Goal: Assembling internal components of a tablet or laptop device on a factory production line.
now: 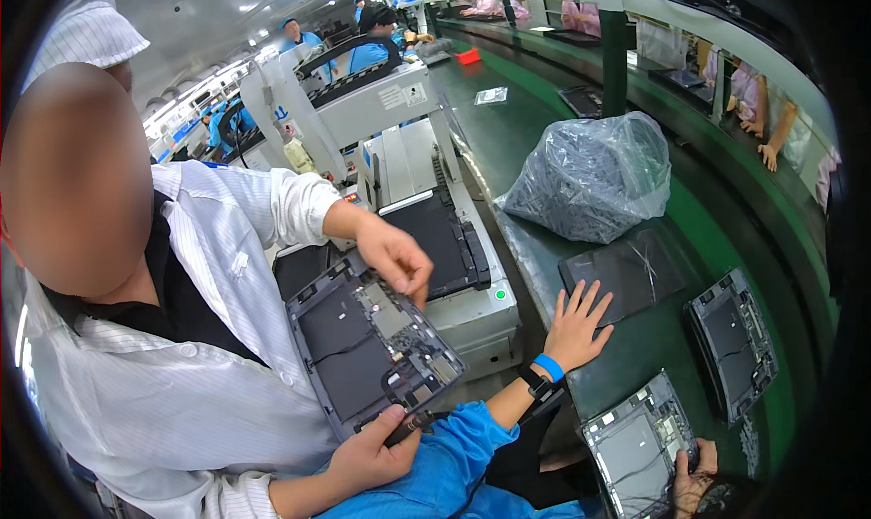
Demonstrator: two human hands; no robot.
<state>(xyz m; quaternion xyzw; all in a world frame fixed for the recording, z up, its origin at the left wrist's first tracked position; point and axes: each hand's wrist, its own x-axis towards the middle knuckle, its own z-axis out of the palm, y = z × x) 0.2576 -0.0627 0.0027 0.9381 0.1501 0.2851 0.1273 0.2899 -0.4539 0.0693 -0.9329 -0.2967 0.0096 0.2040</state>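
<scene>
My left hand (576,330) has its fingers spread, palm down on the green bench at the edge of a dark flat panel (640,274). On that wrist are a blue band (548,367) and a black watch. At the lower right, my right hand (694,476) grips the edge of an opened tablet-like device (635,446), thumb on top; its circuit board and dark inner plate show. Dark strands partly cover this hand. A second opened device (735,347) lies on the bench farther right.
To my left, a person in a white striped coat (209,337) holds another opened device (345,337) with both hands. A grey machine (399,170) stands beyond. A clear plastic bag (594,179) sits on the bench. Far right, other people's hands (776,142) show behind a rail.
</scene>
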